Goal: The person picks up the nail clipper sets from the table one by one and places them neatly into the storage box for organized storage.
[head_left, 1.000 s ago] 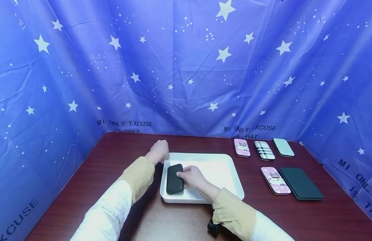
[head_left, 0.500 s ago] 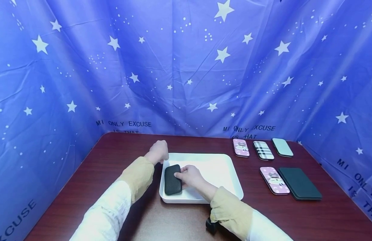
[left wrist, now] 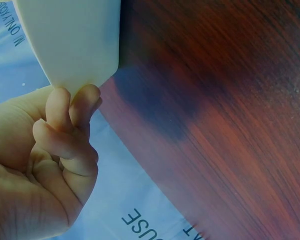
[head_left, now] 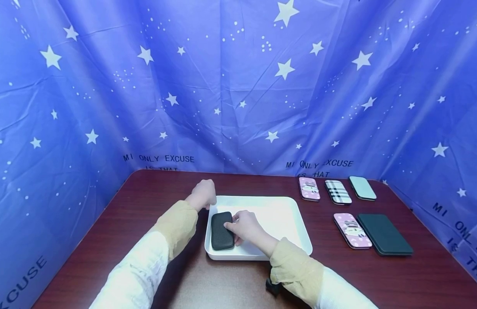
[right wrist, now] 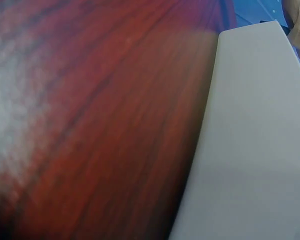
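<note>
A black rectangular case [head_left: 222,231] with rounded corners and a textured top is in the left part of a white tray [head_left: 277,223]. My right hand [head_left: 248,227] is at the case's right edge, its thumb over the top and its fingers by the side; the fingertips are partly hidden. The right wrist view shows the tray's outer wall [right wrist: 250,130] but not the fingers of that hand. My left hand [head_left: 203,194] grips the tray's far left corner. In the left wrist view, thumb and curled fingers of the left hand [left wrist: 55,155] pinch the tray corner [left wrist: 77,55].
On the right of the table [head_left: 176,274] lie two pink patterned cases [head_left: 309,189] [head_left: 352,231], a plaid case [head_left: 338,192], a mint case [head_left: 363,188] and a larger dark green case [head_left: 385,234]. A small black object [head_left: 273,286] sits under the right sleeve. A starry blue curtain [head_left: 230,86] surrounds the table.
The black case shifts slightly left in the tray over the first half second, with my right hand. Since then the right fingers have shifted slightly at its edge. My left hand stays at the corner.
</note>
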### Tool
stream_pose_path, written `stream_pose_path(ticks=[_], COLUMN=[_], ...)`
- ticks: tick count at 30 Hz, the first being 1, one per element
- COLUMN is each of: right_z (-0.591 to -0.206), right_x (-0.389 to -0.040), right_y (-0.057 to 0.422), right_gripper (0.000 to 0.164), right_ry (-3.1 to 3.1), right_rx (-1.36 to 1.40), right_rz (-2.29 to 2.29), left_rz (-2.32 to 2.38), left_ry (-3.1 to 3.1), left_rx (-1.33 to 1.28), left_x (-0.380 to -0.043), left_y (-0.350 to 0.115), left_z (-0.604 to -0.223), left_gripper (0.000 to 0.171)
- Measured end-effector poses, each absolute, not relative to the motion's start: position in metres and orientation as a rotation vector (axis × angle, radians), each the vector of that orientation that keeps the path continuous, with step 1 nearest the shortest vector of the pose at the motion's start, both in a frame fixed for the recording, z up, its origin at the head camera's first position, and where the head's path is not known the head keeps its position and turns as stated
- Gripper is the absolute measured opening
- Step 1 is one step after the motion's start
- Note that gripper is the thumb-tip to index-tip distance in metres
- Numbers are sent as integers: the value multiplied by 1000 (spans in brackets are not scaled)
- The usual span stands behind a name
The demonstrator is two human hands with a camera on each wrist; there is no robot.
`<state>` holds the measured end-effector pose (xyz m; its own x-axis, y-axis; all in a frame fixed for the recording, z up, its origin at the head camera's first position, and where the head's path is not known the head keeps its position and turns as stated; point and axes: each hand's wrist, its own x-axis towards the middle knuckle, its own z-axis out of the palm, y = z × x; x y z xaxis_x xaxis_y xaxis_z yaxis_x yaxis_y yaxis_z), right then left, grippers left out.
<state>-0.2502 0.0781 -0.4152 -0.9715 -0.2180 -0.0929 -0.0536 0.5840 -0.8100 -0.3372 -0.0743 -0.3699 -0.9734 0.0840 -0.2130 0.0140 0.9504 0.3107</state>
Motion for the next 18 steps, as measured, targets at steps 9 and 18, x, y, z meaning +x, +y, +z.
stream_pose_path(ticks=[9,18], right_z=[-411,-407], right_x=[-252,-249], right_y=[79,83], right_gripper=[33,29], right_ry=[2684,2820], right_rx=[-249,-380], right_rz=[-1232,-998], left_rz=[456,455], left_ry=[2883,2877], left_rx=[84,69], left_x=[-337,-339], left_y=[-75,-74], left_z=[-370,-371], left_gripper=[10,13])
